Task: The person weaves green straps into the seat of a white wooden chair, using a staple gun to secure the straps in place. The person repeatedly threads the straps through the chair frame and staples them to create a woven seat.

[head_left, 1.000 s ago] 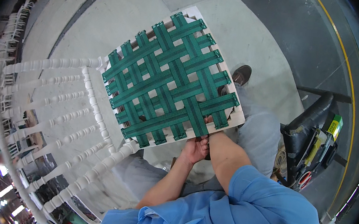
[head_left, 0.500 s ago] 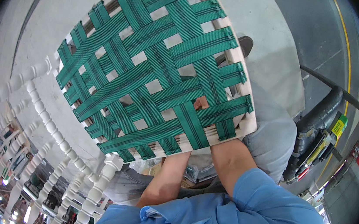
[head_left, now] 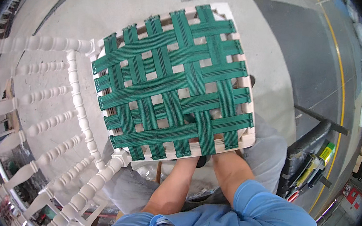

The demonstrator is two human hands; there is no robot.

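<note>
Both hands hold one thing: a white wooden seat frame (head_left: 247, 115) woven with green webbing straps (head_left: 170, 85), lifted up toward the head camera. The left hand (head_left: 192, 151) and the right hand (head_left: 226, 146) go in under the frame's near edge, so the grip of each is mostly hidden behind wood and webbing; the fingers cannot be made out, only that the frame rests on them. Bare forearms run back to blue sleeves (head_left: 267, 214) at the lower edge of the view. Grey trousers (head_left: 269, 153) show just beneath the frame. A white chair back (head_left: 76, 102) with turned spindles stands close at the frame's left edge. A black bag (head_left: 304, 157) with tools sits on the concrete floor (head_left: 68, 8) to the right.
</note>
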